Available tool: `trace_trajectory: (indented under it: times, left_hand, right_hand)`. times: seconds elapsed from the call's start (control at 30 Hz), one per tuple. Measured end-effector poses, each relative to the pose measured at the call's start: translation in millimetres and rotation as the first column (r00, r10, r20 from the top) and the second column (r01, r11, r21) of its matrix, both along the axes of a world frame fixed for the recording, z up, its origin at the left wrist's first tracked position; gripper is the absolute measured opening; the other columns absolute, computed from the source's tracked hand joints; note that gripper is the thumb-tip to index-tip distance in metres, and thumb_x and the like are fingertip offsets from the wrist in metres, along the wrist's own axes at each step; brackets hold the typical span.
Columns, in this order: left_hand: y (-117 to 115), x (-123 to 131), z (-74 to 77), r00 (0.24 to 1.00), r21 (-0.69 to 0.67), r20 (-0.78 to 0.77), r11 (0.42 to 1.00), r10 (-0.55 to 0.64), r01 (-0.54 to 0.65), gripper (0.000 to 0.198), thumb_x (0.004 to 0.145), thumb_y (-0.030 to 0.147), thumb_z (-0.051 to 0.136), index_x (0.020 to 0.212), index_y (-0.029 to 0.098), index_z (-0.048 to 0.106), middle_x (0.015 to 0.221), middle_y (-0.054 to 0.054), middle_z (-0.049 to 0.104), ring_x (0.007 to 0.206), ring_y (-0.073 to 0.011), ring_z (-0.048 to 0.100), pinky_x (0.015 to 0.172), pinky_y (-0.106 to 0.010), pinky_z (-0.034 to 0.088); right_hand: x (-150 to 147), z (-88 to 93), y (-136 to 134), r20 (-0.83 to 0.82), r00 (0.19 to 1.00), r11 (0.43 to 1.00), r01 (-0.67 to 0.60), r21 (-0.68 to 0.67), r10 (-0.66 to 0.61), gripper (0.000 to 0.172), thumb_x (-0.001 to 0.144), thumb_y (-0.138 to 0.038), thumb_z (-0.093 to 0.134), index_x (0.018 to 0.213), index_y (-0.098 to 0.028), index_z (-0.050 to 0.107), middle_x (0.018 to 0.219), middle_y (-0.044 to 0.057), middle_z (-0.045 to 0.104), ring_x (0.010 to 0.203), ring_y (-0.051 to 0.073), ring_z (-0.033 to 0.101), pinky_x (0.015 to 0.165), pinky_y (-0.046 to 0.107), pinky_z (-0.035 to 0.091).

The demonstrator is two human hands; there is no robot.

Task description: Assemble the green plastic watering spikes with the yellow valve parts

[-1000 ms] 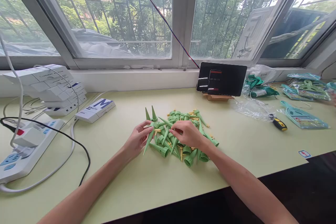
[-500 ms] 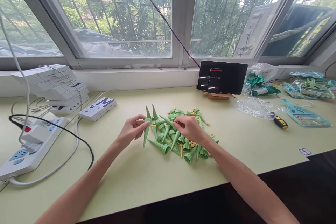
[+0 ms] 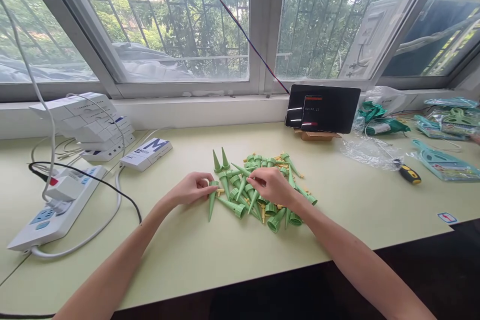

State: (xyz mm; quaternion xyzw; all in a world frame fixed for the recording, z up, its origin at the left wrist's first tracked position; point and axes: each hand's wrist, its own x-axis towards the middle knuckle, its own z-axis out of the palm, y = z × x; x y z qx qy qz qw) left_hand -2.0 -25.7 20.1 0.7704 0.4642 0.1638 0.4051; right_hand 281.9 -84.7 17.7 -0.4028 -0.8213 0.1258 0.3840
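Observation:
My left hand (image 3: 195, 187) pinches a green plastic watering spike (image 3: 212, 202) by its wide ribbed end, with the tapered tip pointing down towards me. Just beyond it, two green cones (image 3: 220, 160) stand upright, tips up. My right hand (image 3: 270, 184) is over the left middle of a heap of green spikes (image 3: 276, 221), its fingers pinched together at the wide end of another green spike (image 3: 240, 169), whose tip points up and left. The fingers partly hide that end. Small yellow connectors (image 3: 263, 214) lie among the heap.
Behind the heap, a tablet (image 3: 337, 110) leans on a cardboard stand with a phone (image 3: 312, 112) before it. A screwdriver (image 3: 409, 174) and bagged teal tools (image 3: 442, 165) lie right. A power strip (image 3: 56, 210), cables and white boxes (image 3: 146, 154) are left. Dark space borders the front edge.
My left hand has lowered the spike slightly towards the tabletop, beside the heap. My right hand stays at the same spot over the heap. The whole view has shifted a little.

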Motion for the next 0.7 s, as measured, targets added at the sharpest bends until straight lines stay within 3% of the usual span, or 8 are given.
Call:
trace_trajectory:
  times: [0.23, 0.33, 0.47, 0.7]
  left_hand:
    - [0.8, -0.8, 1.8, 1.000, 0.088, 0.018, 0.996, -0.021, 0.019, 0.037, 0.078, 0.052, 0.067, 0.092, 0.018, 0.066, 0.052, 0.006, 0.042, 0.049, -0.0093, 0.034, 0.048, -0.020, 0.027]
    - [1.9, -2.0, 2.8, 0.995, 0.202, 0.008, 0.974, 0.100, -0.100, 0.034, 0.084, 0.052, 0.060, 0.091, 0.019, 0.065, 0.052, 0.005, 0.041, 0.049, -0.0098, 0.034, 0.049, -0.021, 0.027]
    - [8.1, -5.7, -2.9, 0.943, 0.403, -0.036, 0.869, 0.330, -0.288, 0.034, 0.087, 0.049, 0.052, 0.077, 0.018, 0.064, 0.054, 0.002, 0.050, 0.051, -0.0117, 0.041, 0.053, -0.023, 0.032]
    - [14.0, -9.6, -14.3, 0.935, 0.454, -0.166, 0.866, 0.315, -0.211, 0.028, 0.085, 0.044, 0.054, 0.076, 0.020, 0.064, 0.060, -0.002, 0.061, 0.055, -0.0156, 0.051, 0.055, -0.025, 0.037]
  right_hand:
    - [-12.7, 2.6, -14.3, 0.053, 0.993, 0.994, -0.108, -0.012, 0.108, 0.020, 0.092, -0.022, 0.053, 0.076, -0.018, 0.064, 0.064, 0.001, 0.059, 0.056, 0.012, 0.049, 0.058, 0.025, 0.038]
    - [-15.4, 1.4, -16.8, 0.066, 0.989, 0.991, -0.133, -0.023, 0.134, 0.021, 0.092, -0.022, 0.053, 0.074, -0.018, 0.062, 0.064, 0.000, 0.058, 0.055, 0.012, 0.049, 0.057, 0.024, 0.037]
    - [-15.8, 0.3, -17.4, 0.072, 0.987, 0.989, -0.142, -0.050, 0.145, 0.021, 0.092, -0.020, 0.053, 0.073, -0.018, 0.061, 0.064, 0.000, 0.058, 0.055, 0.012, 0.049, 0.056, 0.024, 0.036]
    - [-15.4, -2.9, -15.1, 0.070, 0.989, 0.991, -0.125, -0.036, 0.128, 0.023, 0.093, -0.021, 0.050, 0.073, -0.018, 0.062, 0.065, 0.001, 0.059, 0.055, 0.012, 0.048, 0.057, 0.024, 0.036]
